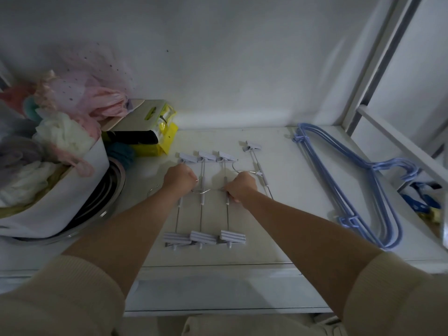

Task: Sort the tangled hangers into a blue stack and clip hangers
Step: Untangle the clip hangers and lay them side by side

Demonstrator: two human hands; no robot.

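Note:
Three clip hangers [201, 221] lie side by side on the white shelf [286, 234], pale clips at their far and near ends. My left hand [180, 177] is closed on the metal hook of the left one, at the middle of its bar. My right hand [242, 186] is closed around the middle of the right one. Another clip hanger [258, 166] lies slanted just right of my right hand. A stack of blue hangers [349, 187] rests flat at the right, hooks pointing right.
A white basket [72, 187] full of pale fabrics sits at the left over a glass bowl [101, 212]. Yellow packaging [157, 132] lies behind the hangers. A white frame post [371, 76] rises at the right, with small blue items [421, 202] beside it.

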